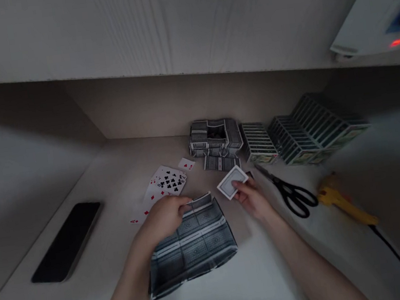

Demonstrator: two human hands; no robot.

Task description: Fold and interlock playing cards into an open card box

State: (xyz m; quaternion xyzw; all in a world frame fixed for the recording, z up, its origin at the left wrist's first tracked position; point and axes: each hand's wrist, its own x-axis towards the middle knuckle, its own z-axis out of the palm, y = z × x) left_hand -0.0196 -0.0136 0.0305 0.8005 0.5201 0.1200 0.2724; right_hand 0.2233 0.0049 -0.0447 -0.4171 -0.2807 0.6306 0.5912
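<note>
My left hand (170, 217) is closed on the upper left edge of a flat panel of joined playing cards (200, 241), its patterned blue-grey backs facing up. Between the thumb and fingers of my right hand (252, 197) is a single playing card (232, 182), back side up, just beyond the panel's upper right corner. Loose playing cards (169, 181), clubs and diamonds among them, lie face up past my left hand. A small piece of card with red hearts (186, 164) rests beside them.
A box-like structure built of cards (215, 138) stands at the back. Stepped card structures (315, 127) rise to its right. Black scissors (294, 196) and a yellow glue gun (345, 204) with a cord lie at right. A black phone (66, 241) lies at left. A shelf edge (175, 72) overhangs the back.
</note>
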